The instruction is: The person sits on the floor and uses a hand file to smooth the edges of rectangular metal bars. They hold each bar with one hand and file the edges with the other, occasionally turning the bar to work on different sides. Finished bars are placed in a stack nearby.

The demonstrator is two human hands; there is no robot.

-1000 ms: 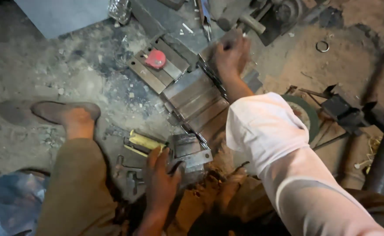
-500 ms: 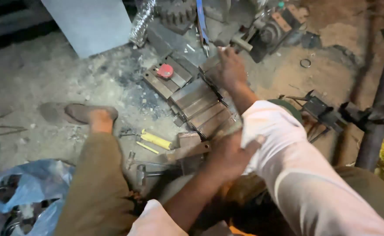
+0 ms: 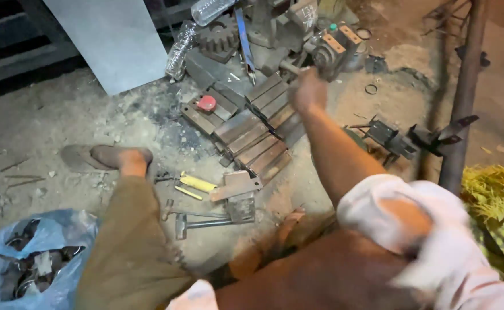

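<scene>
Right hand (image 3: 309, 89) now farther, gripping handle (image 3: 291, 68).

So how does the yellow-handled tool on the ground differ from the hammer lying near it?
The yellow-handled tool has a bright yellow grip; the hammer is dull grey metal throughout. The yellow-handled tool lies slanted, nearer the sandalled foot; the hammer lies almost level, closer to the camera, below the flat metal piece. The hammer looks longer. Both rest untouched on the dusty ground, away from the right hand.

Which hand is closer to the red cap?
Right. The right hand is up beside the slotted metal block holding the red cap; the left hand is out of view.
</scene>
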